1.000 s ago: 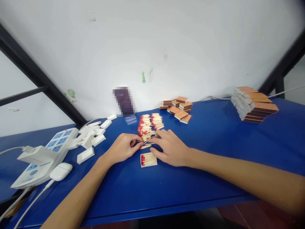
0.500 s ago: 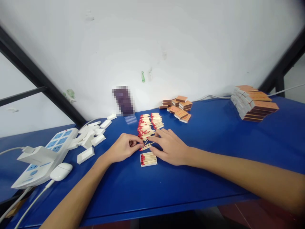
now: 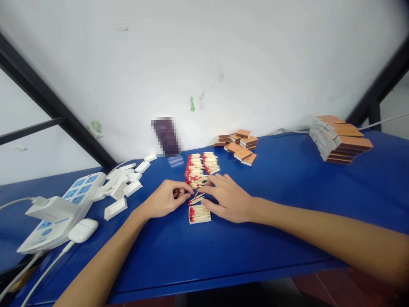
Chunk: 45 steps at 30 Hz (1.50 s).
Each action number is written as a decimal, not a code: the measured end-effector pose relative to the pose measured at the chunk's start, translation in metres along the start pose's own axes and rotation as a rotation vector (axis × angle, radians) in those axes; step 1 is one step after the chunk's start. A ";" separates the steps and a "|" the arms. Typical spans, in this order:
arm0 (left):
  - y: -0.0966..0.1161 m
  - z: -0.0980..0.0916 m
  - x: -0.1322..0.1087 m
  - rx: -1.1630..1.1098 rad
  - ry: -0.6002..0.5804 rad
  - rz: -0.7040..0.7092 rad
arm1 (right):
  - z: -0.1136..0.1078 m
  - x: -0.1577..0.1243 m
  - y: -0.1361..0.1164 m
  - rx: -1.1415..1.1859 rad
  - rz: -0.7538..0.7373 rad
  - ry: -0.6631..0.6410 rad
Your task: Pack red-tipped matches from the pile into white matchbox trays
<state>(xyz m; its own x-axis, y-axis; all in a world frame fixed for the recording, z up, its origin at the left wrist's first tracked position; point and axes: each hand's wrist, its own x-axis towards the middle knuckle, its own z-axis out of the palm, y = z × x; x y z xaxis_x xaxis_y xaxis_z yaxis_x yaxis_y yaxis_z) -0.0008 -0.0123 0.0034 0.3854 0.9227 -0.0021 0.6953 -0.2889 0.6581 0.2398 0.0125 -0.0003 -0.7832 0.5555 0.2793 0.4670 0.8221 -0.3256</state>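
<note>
While left fingertips [image 3: 187, 196] meet and right fingertips [image 3: 206, 203] stand apart, pale, red-headed matches [image 3: 195, 170] lie bunched.

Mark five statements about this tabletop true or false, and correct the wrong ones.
1. The filled tray in front of the person contains matches. True.
2. The match pile lies farther away than it. True.
3. The white tray heap lies to the person's right. False: it lies to the left, near the power strip.
4. The large matchbox stack sits at the right. True.
5. The right hand is on that stack. False: it is by the loose matches.
</note>
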 end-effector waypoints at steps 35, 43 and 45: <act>0.014 -0.012 -0.006 0.038 -0.143 -0.012 | 0.012 0.005 0.012 0.080 0.074 0.089; 0.014 -0.012 -0.006 0.007 -0.153 -0.021 | 0.012 0.004 0.013 0.106 0.038 0.066; 0.014 -0.012 -0.006 -0.014 -0.157 -0.026 | 0.013 0.004 0.013 0.095 0.046 0.072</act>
<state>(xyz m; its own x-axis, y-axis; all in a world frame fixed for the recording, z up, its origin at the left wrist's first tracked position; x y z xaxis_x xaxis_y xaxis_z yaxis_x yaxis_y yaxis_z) -0.0011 -0.0188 0.0215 0.4581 0.8784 -0.1359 0.6983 -0.2610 0.6666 0.2373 0.0243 -0.0155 -0.7288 0.6030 0.3245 0.4583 0.7816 -0.4230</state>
